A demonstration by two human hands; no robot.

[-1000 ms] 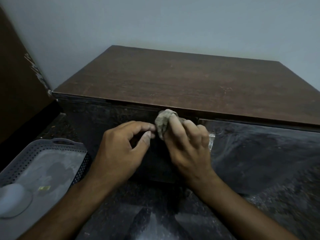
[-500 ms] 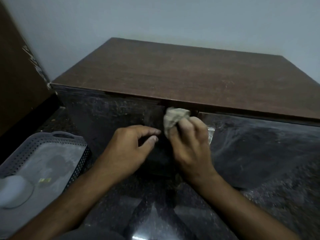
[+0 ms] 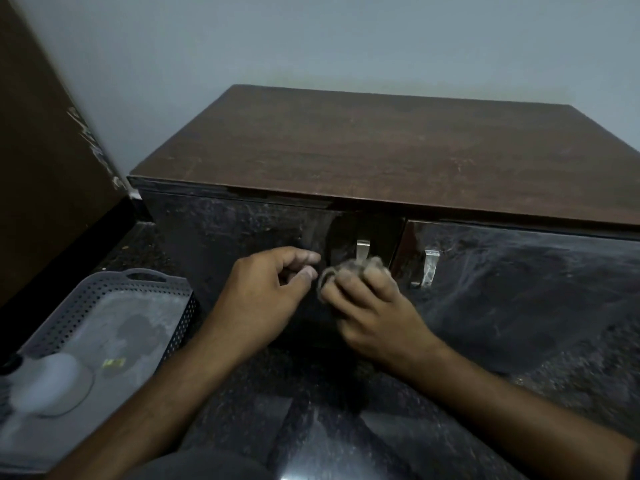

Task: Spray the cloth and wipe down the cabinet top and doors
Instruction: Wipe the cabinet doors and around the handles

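A low cabinet with a brown wooden top (image 3: 381,150) and glossy dark doors stands against the wall. My right hand (image 3: 374,313) is closed on a crumpled beige cloth (image 3: 332,275), pressed against the left door (image 3: 242,230) just under its metal handle (image 3: 362,251). My left hand (image 3: 266,289) hovers beside it, fingers curled with thumb and forefinger nearly touching, holding nothing. The right door (image 3: 519,271) carries a second metal handle (image 3: 429,268). The cloth is blurred by motion.
A grey perforated plastic tray (image 3: 104,306) lies on the dark speckled floor at the left, with a white rounded object (image 3: 45,382) in it. A brown wooden panel (image 3: 41,168) stands at the far left.
My right hand slid the cloth down from the top edge of the door, uncovering the left handle. My left hand stayed beside it. The view pulled back and lowered.
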